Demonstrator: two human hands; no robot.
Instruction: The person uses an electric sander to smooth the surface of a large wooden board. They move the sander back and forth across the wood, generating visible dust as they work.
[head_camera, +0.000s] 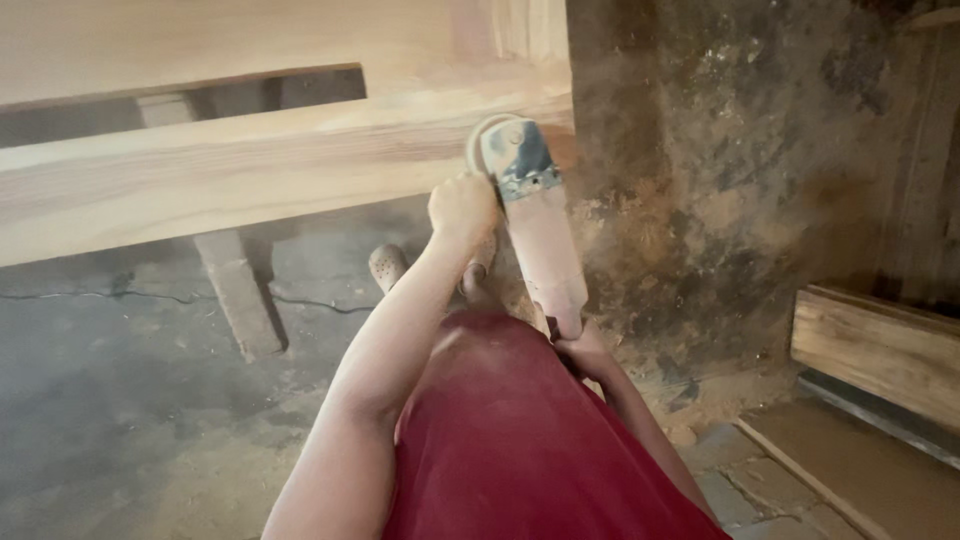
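A long wooden beam (250, 165) lies just beyond both grips. The dusty angle grinder (530, 215) presses its disc against it. The left hand (462, 208) clenches the head for steadiness; the right hand (580, 352) grasps the tail.

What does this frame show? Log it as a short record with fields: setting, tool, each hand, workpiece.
setting: dusty workshop, sawdust on floor
tool: angle grinder, dust-coated, disc end against the wood
left hand: fingers closed near the grinder's head
right hand: at the rear of the grinder body, mostly hidden
workpiece: wooden beam, pale, horizontal
also: plank at right
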